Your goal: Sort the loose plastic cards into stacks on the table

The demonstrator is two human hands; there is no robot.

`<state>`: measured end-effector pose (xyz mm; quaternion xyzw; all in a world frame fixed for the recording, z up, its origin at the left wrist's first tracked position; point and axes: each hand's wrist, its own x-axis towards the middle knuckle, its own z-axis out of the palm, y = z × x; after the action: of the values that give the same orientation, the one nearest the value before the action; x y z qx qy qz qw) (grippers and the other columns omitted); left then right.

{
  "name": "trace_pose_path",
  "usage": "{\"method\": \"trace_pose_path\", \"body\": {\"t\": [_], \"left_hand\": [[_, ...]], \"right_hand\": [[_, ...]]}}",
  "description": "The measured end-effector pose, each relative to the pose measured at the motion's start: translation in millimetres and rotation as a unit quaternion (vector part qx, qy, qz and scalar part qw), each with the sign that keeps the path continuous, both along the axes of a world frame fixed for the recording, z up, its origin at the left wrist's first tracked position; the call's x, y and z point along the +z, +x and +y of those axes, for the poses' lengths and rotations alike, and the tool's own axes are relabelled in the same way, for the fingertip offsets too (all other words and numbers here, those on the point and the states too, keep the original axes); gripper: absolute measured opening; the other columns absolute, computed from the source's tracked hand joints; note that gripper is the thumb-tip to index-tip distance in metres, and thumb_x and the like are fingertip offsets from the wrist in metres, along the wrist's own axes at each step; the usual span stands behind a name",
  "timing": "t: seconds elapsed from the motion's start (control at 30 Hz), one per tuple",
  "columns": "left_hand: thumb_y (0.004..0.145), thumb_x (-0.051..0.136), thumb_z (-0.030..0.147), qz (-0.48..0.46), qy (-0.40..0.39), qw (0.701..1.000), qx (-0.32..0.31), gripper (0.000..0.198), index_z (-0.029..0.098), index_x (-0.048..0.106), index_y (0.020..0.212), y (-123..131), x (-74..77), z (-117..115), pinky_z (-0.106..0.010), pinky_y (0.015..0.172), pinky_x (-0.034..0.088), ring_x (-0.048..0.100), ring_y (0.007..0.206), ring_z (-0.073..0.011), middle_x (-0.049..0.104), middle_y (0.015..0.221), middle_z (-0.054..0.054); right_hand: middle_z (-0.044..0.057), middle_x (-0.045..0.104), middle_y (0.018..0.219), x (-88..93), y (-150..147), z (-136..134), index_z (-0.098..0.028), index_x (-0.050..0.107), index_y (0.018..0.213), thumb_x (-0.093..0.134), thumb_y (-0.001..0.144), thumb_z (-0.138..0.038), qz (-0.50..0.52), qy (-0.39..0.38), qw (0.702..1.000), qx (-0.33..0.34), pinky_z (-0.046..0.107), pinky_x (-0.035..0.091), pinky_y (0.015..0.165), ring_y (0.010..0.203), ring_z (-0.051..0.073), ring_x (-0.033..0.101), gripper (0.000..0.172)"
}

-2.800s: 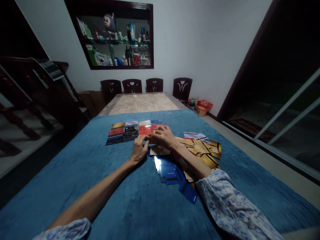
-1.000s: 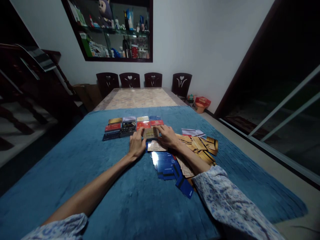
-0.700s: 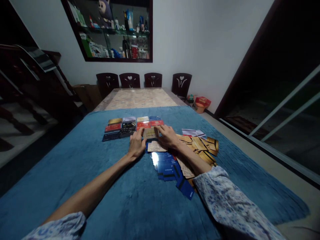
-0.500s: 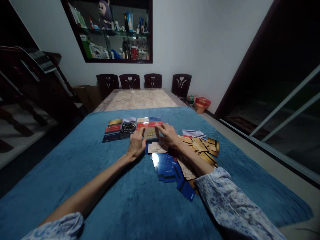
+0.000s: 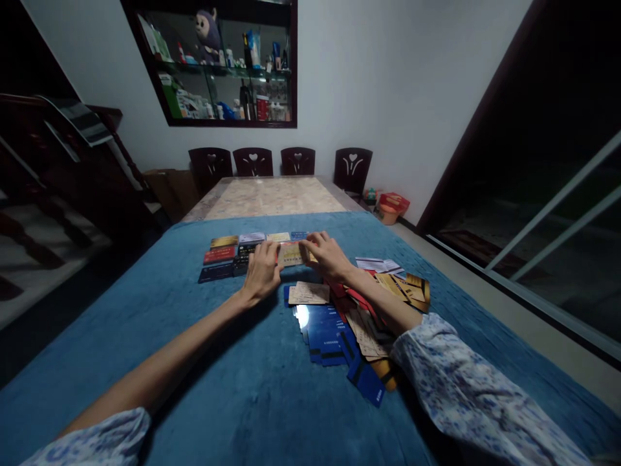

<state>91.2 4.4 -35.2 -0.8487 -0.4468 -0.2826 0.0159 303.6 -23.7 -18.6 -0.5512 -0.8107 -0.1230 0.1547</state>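
Between the fingertips of both hands is a gold card [image 5: 291,254], perhaps a small stack, held by its left and right ends. My left hand [image 5: 262,270] is closed on the left end, beside a black stack of cards [image 5: 242,264]. At the other end, my right hand [image 5: 328,256] grips it with thumb and fingers. Behind and left lie rows of cards, including a red card [image 5: 219,255], a dark blue card [image 5: 216,272] and a gold-brown card [image 5: 224,241]. The gold card covers most of the red cards behind it.
Nearer me lie beige cards [image 5: 309,293] and spread blue cards [image 5: 324,333]. Gold cards [image 5: 400,288] and white cards [image 5: 379,265] lie to the right, partly under my right forearm. A blue cloth [image 5: 194,369] covers the table; chairs [image 5: 352,167] stand at its far end.
Both hands have moved slightly away from me with the gold card, now over the red cards. My right forearm has shifted, and more red cards show beneath it. The view has tilted slightly.
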Motion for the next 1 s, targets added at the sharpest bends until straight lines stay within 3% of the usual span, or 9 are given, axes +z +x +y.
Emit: {"method": "trace_pose_path", "body": {"t": [0.37, 0.77, 1.0], "left_hand": [[0.08, 0.062, 0.015, 0.036, 0.009, 0.999, -0.003, 0.044, 0.017, 0.056, 0.124, -6.9, 15.3, 25.0, -0.048, 0.101, 0.04, 0.05, 0.12, -0.0343, 0.057, 0.127, -0.016], [0.084, 0.062, 0.02, 0.094, -0.012, 0.995, 0.011, 0.035, 0.016, 0.06, 0.118, -4.7, 36.6, 64.8, -0.047, 0.095, 0.042, 0.048, 0.119, -0.0347, 0.056, 0.126, -0.017], [0.083, 0.06, 0.019, 0.116, -0.039, 0.992, 0.02, 0.032, 0.016, 0.062, 0.115, -4.3, 40.5, 88.0, -0.05, 0.094, 0.043, 0.048, 0.12, -0.0357, 0.057, 0.126, -0.018]], "right_hand": [[0.015, 0.054, 0.137, 14.1, -7.3, 27.5, -0.021, 0.057, 0.139, 0.069, 0.087, -0.025, -0.021, -0.024, 0.999, -0.002, 0.037, 0.042, 0.081, 0.117, 0.03, 0.044, 0.053], [0.014, 0.055, 0.129, 23.5, -7.2, 73.4, -0.022, 0.063, 0.125, 0.066, 0.089, -0.023, -0.011, -0.027, 0.999, 0.017, 0.033, 0.042, 0.079, 0.115, 0.028, 0.044, 0.036], [0.013, 0.055, 0.128, 23.8, -11.1, 97.3, -0.021, 0.067, 0.113, 0.066, 0.088, -0.021, -0.01, -0.058, 0.998, 0.018, 0.034, 0.042, 0.082, 0.117, 0.028, 0.044, 0.025]]}}
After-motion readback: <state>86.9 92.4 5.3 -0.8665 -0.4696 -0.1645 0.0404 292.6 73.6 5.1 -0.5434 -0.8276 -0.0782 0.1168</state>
